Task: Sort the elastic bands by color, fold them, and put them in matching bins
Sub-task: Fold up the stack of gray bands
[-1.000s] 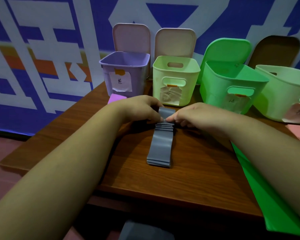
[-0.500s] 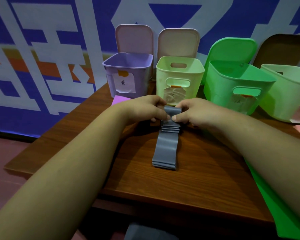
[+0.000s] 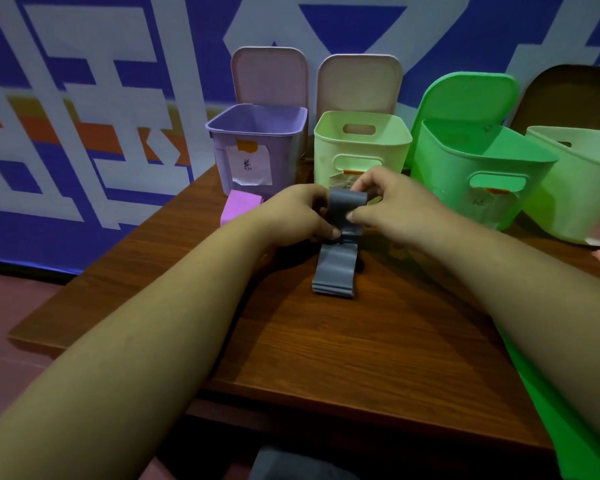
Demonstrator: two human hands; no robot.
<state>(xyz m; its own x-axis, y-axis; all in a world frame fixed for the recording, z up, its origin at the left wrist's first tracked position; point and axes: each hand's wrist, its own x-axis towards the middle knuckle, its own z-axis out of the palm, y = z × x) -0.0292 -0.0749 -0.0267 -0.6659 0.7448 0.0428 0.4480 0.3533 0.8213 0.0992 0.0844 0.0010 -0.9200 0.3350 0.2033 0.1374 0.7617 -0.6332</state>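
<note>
A stack of grey elastic bands (image 3: 335,270) lies on the brown table (image 3: 361,358), its far end lifted and curled back. My left hand (image 3: 298,214) pinches that far end from the left. From the right, my right hand (image 3: 383,202) pinches the raised fold of grey band between thumb and fingers. Behind my hands stand a purple bin (image 3: 257,147), a pale yellow-green bin (image 3: 361,140), a bright green bin (image 3: 478,168) and a pale green bin (image 3: 582,181), all with lids open.
A folded pink band (image 3: 238,206) lies in front of the purple bin. A bright green sheet (image 3: 568,420) lies along the table's right side. A blue and white wall banner stands behind the bins. The table's near edge runs below my forearms.
Both hands have lifted the far end of the grey bands and folded it back toward me. The stack now looks shorter on the table.
</note>
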